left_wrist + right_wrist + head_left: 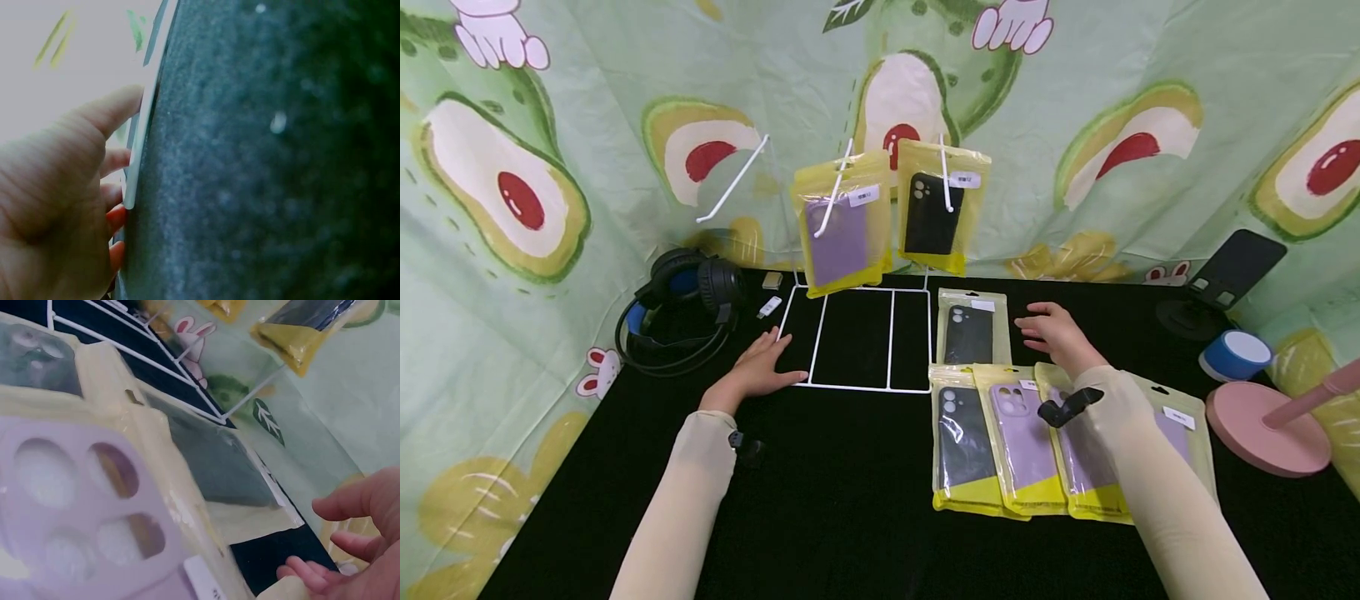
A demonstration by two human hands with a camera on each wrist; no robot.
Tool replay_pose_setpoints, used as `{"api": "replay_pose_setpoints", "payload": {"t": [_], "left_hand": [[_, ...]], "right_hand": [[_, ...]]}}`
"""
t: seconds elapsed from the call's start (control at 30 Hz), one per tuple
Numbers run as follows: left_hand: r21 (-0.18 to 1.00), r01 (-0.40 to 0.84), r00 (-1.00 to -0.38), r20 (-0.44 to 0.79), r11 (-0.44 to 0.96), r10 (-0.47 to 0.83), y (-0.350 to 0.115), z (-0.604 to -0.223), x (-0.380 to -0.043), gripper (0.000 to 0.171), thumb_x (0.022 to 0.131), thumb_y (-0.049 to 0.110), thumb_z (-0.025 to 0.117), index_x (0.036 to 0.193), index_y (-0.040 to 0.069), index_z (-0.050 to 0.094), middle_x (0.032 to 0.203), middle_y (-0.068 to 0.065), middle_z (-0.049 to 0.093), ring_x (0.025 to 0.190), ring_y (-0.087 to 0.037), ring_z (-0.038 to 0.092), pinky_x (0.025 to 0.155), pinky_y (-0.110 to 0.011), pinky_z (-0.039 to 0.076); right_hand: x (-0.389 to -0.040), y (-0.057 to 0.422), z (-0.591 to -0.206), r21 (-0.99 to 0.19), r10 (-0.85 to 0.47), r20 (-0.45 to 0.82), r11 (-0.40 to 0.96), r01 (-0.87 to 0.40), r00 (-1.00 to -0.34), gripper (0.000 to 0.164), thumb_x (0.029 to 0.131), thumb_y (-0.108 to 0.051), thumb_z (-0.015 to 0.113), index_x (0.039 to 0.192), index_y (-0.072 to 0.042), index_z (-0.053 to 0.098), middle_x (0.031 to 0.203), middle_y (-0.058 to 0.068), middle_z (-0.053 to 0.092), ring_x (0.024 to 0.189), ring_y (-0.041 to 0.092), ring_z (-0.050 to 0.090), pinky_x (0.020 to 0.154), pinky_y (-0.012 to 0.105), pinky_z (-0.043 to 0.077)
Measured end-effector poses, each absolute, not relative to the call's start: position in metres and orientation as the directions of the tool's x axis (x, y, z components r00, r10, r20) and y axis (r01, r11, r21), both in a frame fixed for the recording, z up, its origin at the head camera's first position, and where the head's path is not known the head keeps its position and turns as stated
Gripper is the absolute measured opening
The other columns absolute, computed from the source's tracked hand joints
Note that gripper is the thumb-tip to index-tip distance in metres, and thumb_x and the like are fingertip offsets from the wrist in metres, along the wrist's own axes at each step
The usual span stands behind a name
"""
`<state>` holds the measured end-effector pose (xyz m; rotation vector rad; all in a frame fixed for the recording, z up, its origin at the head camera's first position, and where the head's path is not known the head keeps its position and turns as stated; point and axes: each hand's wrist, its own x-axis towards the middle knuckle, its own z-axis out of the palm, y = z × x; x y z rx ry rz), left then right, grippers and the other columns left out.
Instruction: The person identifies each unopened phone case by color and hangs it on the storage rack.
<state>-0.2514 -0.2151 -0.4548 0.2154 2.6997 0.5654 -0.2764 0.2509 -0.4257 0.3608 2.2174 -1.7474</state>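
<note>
On my far left a black headset (pixel 681 304) lies on the black tabletop (pixel 842 500), and just right of it are a white USB stick (pixel 769 307) and a small pale block (pixel 772 280). My left hand (pixel 752 371) rests at the near left corner of the white wire rack (pixel 850 387), fingers spread, thumb touching the near bar. Above, a white prong (pixel 733 178) slants forward; on the next one hangs a bagged purple case (pixel 838 242), and on the right-hand one a bagged black case (pixel 925 218). Just beside the rack's right side lies a bagged dark case (pixel 967 337). Nearer me, more yellow-edged bags overlap in a row: a dark case (pixel 962 442), then a purple case (pixel 1021 433), with further purple ones partly under my right sleeve (pixel 1138 442). My right hand (pixel 1056 333) is just right of the single bag, apart from it, fingers loosely bent with gaps between them, pinching nothing. Farther right stand a phone-shaped panel (pixel 1238 267) on a stand, a blue-and-white round object (pixel 1236 354) and a pink base (pixel 1270 429).
</note>
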Motion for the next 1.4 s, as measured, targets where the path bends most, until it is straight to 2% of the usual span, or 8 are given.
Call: {"api": "replay_pose_setpoints", "payload": {"t": [0.23, 0.33, 0.47, 0.7, 0.87, 1.1, 1.27, 1.4], "left_hand": [[0.413, 0.07, -0.919, -0.327, 0.908, 0.22, -0.216, -0.457, -0.25, 0.088, 0.089, 0.053, 0.057, 0.15, 0.003, 0.019, 0.156, -0.022, -0.001, 0.143, -0.038, -0.003, 0.113, -0.056, 0.004], [0.411, 0.068, -0.918, -0.331, 0.909, 0.219, -0.215, -0.457, -0.25, 0.087, 0.089, 0.053, 0.057, 0.15, 0.003, 0.019, 0.156, -0.022, -0.001, 0.143, -0.038, -0.003, 0.113, -0.057, 0.004], [0.409, 0.066, -0.916, -0.338, 0.91, 0.218, -0.216, -0.457, -0.251, 0.087, 0.089, 0.052, 0.056, 0.151, 0.003, 0.018, 0.157, -0.022, -0.001, 0.143, -0.038, -0.003, 0.113, -0.057, 0.004], [0.407, 0.067, -0.917, -0.334, 0.911, 0.217, -0.216, -0.457, -0.252, 0.088, 0.089, 0.053, 0.056, 0.151, 0.004, 0.018, 0.157, -0.02, -0.002, 0.144, -0.037, -0.004, 0.113, -0.057, 0.005], [0.403, 0.074, -0.918, -0.331, 0.912, 0.221, -0.215, -0.457, -0.253, 0.088, 0.089, 0.053, 0.057, 0.151, 0.003, 0.018, 0.157, -0.021, -0.001, 0.143, -0.037, -0.003, 0.113, -0.057, 0.005], [0.397, 0.075, -0.921, -0.325, 0.915, 0.216, -0.214, -0.456, -0.254, 0.087, 0.089, 0.053, 0.056, 0.151, 0.004, 0.018, 0.157, -0.021, -0.001, 0.143, -0.037, -0.003, 0.113, -0.056, 0.005], [0.39, 0.076, -0.921, -0.325, 0.918, 0.214, -0.215, -0.457, -0.253, 0.086, 0.09, 0.052, 0.056, 0.151, 0.004, 0.018, 0.157, -0.021, -0.001, 0.144, -0.037, -0.003, 0.113, -0.056, 0.006], [0.396, 0.072, -0.921, -0.327, 0.916, 0.214, -0.214, -0.456, -0.252, 0.086, 0.089, 0.051, 0.057, 0.151, 0.004, 0.018, 0.157, -0.021, -0.001, 0.144, -0.037, -0.003, 0.113, -0.056, 0.005]], "right_hand": [[-0.276, 0.246, -0.431, -0.892, -0.138, -0.371, 0.329, 0.311, -0.918, 0.062, 0.096, -0.009, 0.053, 0.147, 0.0, 0.019, 0.139, 0.029, 0.036, 0.124, 0.038, 0.044, 0.102, 0.044, 0.04], [-0.278, 0.242, -0.434, -0.869, -0.172, -0.374, 0.408, 0.28, -0.911, 0.058, 0.094, -0.009, 0.056, 0.144, 0.0, 0.029, 0.127, 0.024, 0.046, 0.111, 0.03, 0.052, 0.093, 0.039, 0.047], [-0.28, 0.235, -0.436, -0.816, -0.18, -0.378, 0.528, 0.235, -0.908, 0.05, 0.09, -0.009, 0.06, 0.136, -0.002, 0.043, 0.104, 0.012, 0.053, 0.093, 0.022, 0.053, 0.079, 0.032, 0.049], [-0.279, 0.23, -0.437, -0.805, -0.149, -0.326, 0.561, 0.191, -0.934, 0.044, 0.088, -0.001, 0.058, 0.131, 0.0, 0.048, 0.078, 0.006, 0.04, 0.073, 0.02, 0.044, 0.069, 0.03, 0.042], [-0.272, 0.236, -0.441, -0.895, -0.099, -0.213, 0.42, 0.154, -0.972, 0.041, 0.09, 0.002, 0.053, 0.13, 0.001, 0.046, 0.08, 0.007, 0.036, 0.065, 0.017, 0.038, 0.062, 0.027, 0.037], [-0.264, 0.244, -0.434, -0.991, 0.045, -0.066, 0.11, 0.071, -0.997, 0.026, 0.093, -0.003, 0.053, 0.118, -0.01, 0.051, 0.088, 0.0, 0.046, 0.075, 0.012, 0.044, 0.063, 0.018, 0.041], [-0.256, 0.249, -0.419, -0.987, 0.107, 0.003, -0.162, -0.02, -0.994, 0.023, 0.092, 0.005, 0.052, 0.107, -0.012, 0.056, 0.089, 0.001, 0.048, 0.078, 0.01, 0.051, 0.067, 0.013, 0.047], [-0.243, 0.254, -0.406, -0.956, 0.145, 0.053, -0.28, -0.093, -0.988, 0.023, 0.092, 0.008, 0.051, 0.106, -0.009, 0.058, 0.095, 0.005, 0.052, 0.085, 0.013, 0.056, 0.071, 0.017, 0.052]]}}
